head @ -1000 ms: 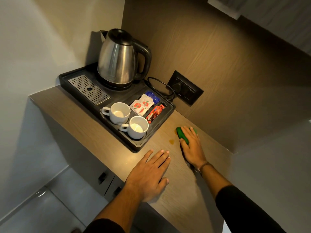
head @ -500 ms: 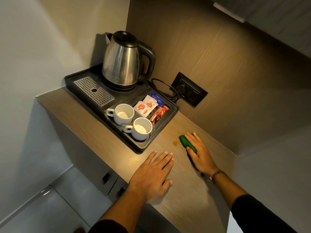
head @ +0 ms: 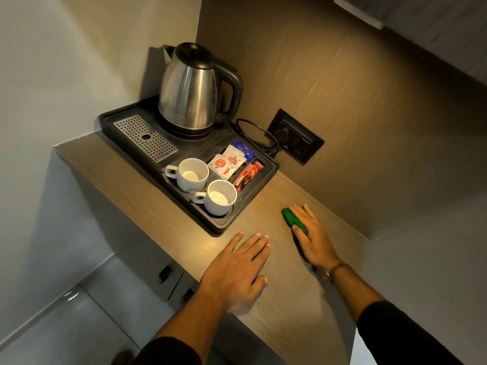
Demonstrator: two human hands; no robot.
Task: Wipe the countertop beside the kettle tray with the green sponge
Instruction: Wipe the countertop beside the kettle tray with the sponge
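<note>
A green sponge (head: 292, 218) lies flat on the wooden countertop (head: 274, 204), right of the black kettle tray (head: 266, 180). My right hand (head: 312, 237) presses down on the sponge, fingers over its top, thumb at its near edge. My left hand (head: 237, 267) rests flat on the countertop near the front edge, fingers spread, holding nothing. The steel kettle (head: 191, 88) stands at the back of the tray. No brown spot shows on the wood beside the sponge.
On the tray are two white cups (head: 193, 175) (head: 220, 197), sachets (head: 228, 162) and a metal drip grid (head: 145, 138). A black wall socket (head: 296, 139) with a plugged cable sits behind. Wood panel wall runs along the back; cabinet drawers and floor lie below left.
A small brown spot left of the sponge in both earlier frames no longer shows. My right hand has shifted with the sponge on the countertop. My left hand stays flat in place.
</note>
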